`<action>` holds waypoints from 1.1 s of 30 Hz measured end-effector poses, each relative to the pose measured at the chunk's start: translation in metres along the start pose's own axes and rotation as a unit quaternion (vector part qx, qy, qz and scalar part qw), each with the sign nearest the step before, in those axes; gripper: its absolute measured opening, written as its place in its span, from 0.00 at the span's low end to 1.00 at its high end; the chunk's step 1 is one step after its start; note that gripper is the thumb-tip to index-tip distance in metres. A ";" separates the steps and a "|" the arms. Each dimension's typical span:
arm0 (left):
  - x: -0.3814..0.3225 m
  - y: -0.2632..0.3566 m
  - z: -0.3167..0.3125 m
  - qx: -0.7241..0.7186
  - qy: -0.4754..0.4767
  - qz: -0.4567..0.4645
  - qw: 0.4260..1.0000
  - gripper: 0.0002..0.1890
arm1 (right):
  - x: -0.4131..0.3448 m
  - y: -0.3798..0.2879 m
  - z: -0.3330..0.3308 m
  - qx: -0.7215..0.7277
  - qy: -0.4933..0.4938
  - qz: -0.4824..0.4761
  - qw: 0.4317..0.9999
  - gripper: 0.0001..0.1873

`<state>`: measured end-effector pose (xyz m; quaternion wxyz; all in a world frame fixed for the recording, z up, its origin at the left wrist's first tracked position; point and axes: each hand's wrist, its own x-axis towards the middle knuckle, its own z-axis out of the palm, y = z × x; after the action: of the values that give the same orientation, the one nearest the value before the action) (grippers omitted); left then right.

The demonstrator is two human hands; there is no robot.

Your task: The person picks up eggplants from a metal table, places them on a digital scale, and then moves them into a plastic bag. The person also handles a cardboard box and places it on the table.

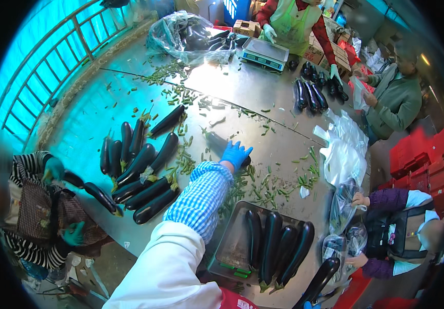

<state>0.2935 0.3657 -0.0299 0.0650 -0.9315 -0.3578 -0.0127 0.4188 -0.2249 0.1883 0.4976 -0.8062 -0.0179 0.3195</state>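
My left hand [236,154], in a blue glove with a checked sleeve cover, lies with spread fingers over a blurred eggplant [216,143] on the metal table [102,104]. At the bottom edge, only a little of my right hand [312,305] shows, also blue-gloved, beside a long eggplant [320,280] and a metal tool [329,296] whose kind is unclear. Several eggplants [272,239] lie side by side on a scale's tray [231,239] between my arms. Left of my forearm is a loose group of eggplants [144,193].
Cut green stem pieces [187,154] litter the table. Bagged eggplants [341,216] and white plastic bags [343,150] line the right edge, near a person's hands [359,199]. Another scale [265,52] stands at the far side. Other people stand left, right and beyond.
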 end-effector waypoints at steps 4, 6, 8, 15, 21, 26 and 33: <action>-0.031 -0.024 -0.036 -0.133 0.055 0.052 0.988 0.15 | -0.010 -0.028 0.037 0.051 -0.034 -0.040 0.997 0.38; -0.075 -0.034 -0.116 -0.296 0.118 -0.029 0.947 0.20 | -0.015 -0.043 0.064 0.097 -0.085 -0.069 0.989 0.37; -0.141 -0.048 -0.181 -0.472 0.132 -0.108 0.865 0.37 | -0.019 -0.059 0.102 0.137 -0.158 -0.096 0.973 0.36; -0.317 -0.078 -0.164 -0.490 -0.019 -0.301 0.818 0.42 | -0.032 -0.005 0.315 -0.054 -0.313 -0.285 0.904 0.40; -0.386 -0.043 -0.024 -0.553 -0.010 -0.270 0.789 0.38 | -0.054 0.092 0.372 -0.197 -0.347 -0.236 0.886 0.43; -0.412 -0.004 -0.006 -0.570 -0.013 -0.207 0.795 0.44 | -0.076 0.084 0.290 -0.179 -0.409 -0.279 0.850 0.24; -0.440 -0.018 -0.011 -0.513 0.149 -0.314 0.785 0.31 | -0.098 0.053 0.099 0.060 -0.306 -0.144 0.939 0.09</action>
<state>-0.0449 0.0851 -0.0475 -0.3772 -0.6506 -0.5568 -0.3527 0.2728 -0.2078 0.1639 0.5560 -0.6272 -0.2661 0.4762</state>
